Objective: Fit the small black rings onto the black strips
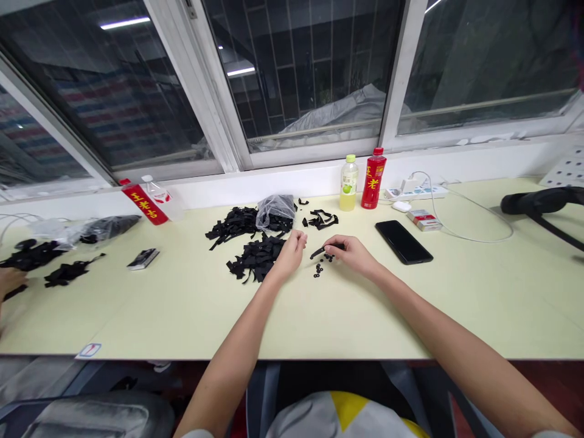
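Observation:
My left hand (292, 250) is closed, its fingers curled together beside the near pile of black fabric strips (258, 257); anything inside it is too small or hidden to make out. My right hand (353, 254) pinches a thin black strip (318, 252), which points left toward the other hand without touching it. Just below the strip, several small black rings (318, 271) lie loose on the table. A second pile of black strips (237, 223) sits farther back, partly under a clear plastic bag (275, 212). Some looped black strips (323, 219) lie behind my hands.
At the back stand a yellow-green drink bottle (348, 184) and a red bottle (373, 180). A black phone (403, 242), a small box (424, 220) and a white power strip (417, 193) are on the right. At far left, another person's hand (11, 280) is near more black strips (68, 272).

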Demonstrator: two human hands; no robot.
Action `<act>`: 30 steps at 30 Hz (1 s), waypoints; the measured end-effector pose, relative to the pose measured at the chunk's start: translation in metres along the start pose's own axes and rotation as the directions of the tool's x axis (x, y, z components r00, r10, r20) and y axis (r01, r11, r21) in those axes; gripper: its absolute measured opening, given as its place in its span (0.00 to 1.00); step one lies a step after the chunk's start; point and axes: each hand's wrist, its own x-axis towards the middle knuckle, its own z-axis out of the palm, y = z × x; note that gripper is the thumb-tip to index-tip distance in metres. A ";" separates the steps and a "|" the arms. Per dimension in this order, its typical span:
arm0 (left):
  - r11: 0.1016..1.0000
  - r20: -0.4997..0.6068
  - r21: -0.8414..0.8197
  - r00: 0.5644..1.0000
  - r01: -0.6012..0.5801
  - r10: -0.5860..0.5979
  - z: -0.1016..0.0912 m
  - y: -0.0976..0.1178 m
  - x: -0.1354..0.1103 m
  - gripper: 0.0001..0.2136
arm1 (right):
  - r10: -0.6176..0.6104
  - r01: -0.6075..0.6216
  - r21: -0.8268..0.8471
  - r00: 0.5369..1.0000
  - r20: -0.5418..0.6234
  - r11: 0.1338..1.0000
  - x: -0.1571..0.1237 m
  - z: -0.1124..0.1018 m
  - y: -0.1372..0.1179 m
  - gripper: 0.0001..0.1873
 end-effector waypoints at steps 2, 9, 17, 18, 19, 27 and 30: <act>1.000 0.018 0.007 1.000 0.000 0.000 0.001 0.001 -0.002 0.13 | -0.015 0.015 -0.009 1.000 0.015 1.000 0.000 0.001 0.000 0.19; 0.996 0.057 -0.086 0.998 0.012 -0.007 0.013 0.003 -0.006 0.20 | -0.058 0.058 -0.043 0.998 -0.005 0.997 -0.001 0.002 0.001 0.15; 0.896 0.179 -0.400 0.975 0.191 -0.128 0.032 -0.004 -0.006 0.33 | -0.084 0.075 -0.111 0.993 -0.078 0.991 -0.005 0.007 0.000 0.09; 0.891 0.193 -0.415 0.975 0.184 -0.111 0.033 -0.004 -0.006 0.33 | -0.092 0.083 -0.113 0.992 -0.081 0.990 -0.006 0.007 0.000 0.10; 0.889 0.202 -0.423 0.974 0.177 -0.098 0.034 -0.004 -0.006 0.32 | -0.098 0.088 -0.116 0.992 -0.085 0.989 -0.006 0.008 0.000 0.10; 0.938 0.229 -0.329 0.973 0.107 -0.030 0.029 0.001 -0.013 0.29 | -0.048 0.035 -0.116 0.993 -0.111 0.993 -0.003 0.005 0.002 0.11; 0.949 0.246 -0.307 0.969 0.069 0.009 0.024 0.004 -0.017 0.27 | -0.009 0.000 -0.089 0.996 -0.092 0.996 0.000 0.001 0.004 0.12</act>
